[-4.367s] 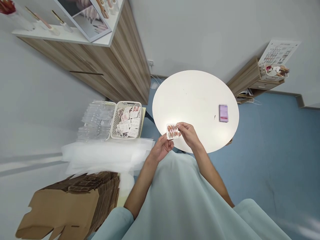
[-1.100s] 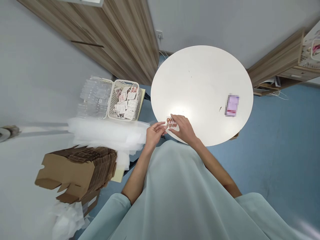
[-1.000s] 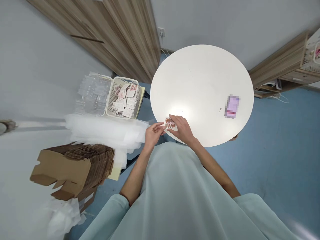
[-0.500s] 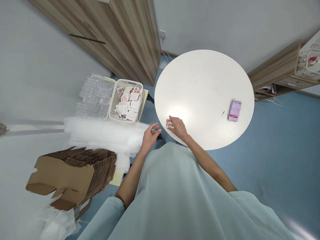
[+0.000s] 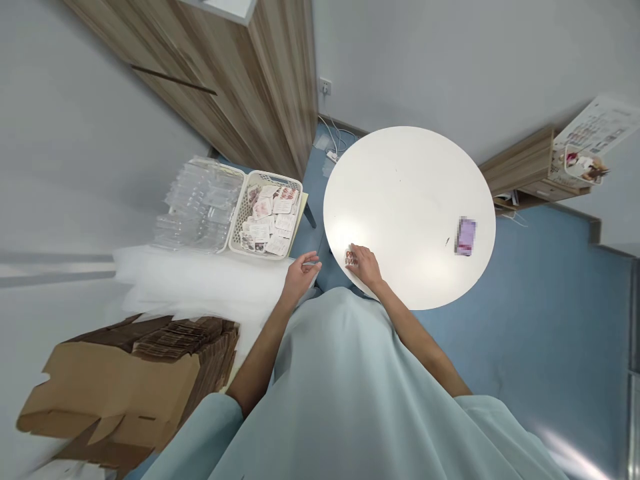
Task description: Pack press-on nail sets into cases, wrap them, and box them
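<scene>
Near the left edge of the white round table (image 5: 410, 187) is a small set of reddish-brown press-on nails (image 5: 351, 259) in rows on a pale backing. My right hand (image 5: 367, 268) has its fingers and thumb around the set, gripping it against or just over the tabletop. In the air left of the table, my left hand (image 5: 299, 275) holds nothing; its fingers are slightly curled, with a gap to the thumb.
A white basket (image 5: 234, 230) of nail cards stands left, beside stacked clear plastic trays (image 5: 197, 203). White foam sheets (image 5: 200, 277) and flattened cardboard boxes (image 5: 115, 387) lie nearer me. A blurred purple item (image 5: 466, 235) rests on the table's right. A wooden cabinet (image 5: 280, 87) stands behind the basket.
My head view has shifted, so the table and basket sit lower in the picture. The right hand still grips the nail set; the left hand stays apart from it, much as before.
</scene>
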Demonstrator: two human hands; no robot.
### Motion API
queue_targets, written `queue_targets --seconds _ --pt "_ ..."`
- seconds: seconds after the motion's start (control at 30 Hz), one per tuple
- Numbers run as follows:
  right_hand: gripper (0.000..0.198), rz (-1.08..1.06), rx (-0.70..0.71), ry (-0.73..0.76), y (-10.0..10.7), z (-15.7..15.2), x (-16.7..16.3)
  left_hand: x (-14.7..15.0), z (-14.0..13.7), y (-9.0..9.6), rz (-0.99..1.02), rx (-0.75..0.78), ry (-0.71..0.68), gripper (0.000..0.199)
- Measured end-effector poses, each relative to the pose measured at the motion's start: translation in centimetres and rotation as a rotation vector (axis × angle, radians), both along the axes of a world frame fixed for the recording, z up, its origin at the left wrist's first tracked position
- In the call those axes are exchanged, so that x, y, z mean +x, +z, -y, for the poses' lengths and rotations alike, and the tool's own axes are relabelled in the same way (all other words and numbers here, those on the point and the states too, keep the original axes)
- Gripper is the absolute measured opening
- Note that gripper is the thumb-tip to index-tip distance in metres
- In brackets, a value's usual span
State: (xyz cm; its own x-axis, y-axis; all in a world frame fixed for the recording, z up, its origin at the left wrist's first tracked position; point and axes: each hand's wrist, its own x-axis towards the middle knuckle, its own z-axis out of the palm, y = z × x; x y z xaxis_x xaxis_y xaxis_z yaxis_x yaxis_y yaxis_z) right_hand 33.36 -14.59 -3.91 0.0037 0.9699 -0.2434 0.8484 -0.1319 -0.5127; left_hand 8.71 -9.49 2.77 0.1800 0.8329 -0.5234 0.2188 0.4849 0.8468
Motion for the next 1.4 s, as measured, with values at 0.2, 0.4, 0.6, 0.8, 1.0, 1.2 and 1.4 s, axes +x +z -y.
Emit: queue_targets --seconds 0.2,0.4,0.6,0.8,1.0,1.2,1.4 --pt "0.064 -0.014 0.136 -0.045 3.3 -2.5 -3.2 -3.5 -2.7 0.6 0.045 0.028 0.071 0.054" --pt "0.056 -0.050 0.261 0.026 6.9 -7.2 -7.7 -9.7 -6.2 0.2 -0.003 0.114 0.216 0.048" --pt "0.058 -0.077 0.308 0.089 8.9 -11.4 -12.2 -17.5 -9.8 -0.4 -0.286 0.317 0.357 0.042" --pt "0.055 -0.103 0.323 0.160 10.0 -13.5 -15.9 -24.2 -14.0 -0.9 -0.598 0.533 0.383 0.052" --pt "0.056 -0.123 0.315 0.175 10.2 -14.3 -17.6 -27.1 -18.3 -2.3 -0.797 0.412 0.301 0.076" --pt "0.056 -0.125 0.346 0.155 10.0 -14.2 -17.6 -27.4 -19.1 -3.8 -0.918 0.357 0.206 0.080" --pt "0.057 -0.138 0.334 0.136 10.2 -13.5 -17.1 -27.1 -19.2 -3.7 -0.917 0.350 0.213 0.089"
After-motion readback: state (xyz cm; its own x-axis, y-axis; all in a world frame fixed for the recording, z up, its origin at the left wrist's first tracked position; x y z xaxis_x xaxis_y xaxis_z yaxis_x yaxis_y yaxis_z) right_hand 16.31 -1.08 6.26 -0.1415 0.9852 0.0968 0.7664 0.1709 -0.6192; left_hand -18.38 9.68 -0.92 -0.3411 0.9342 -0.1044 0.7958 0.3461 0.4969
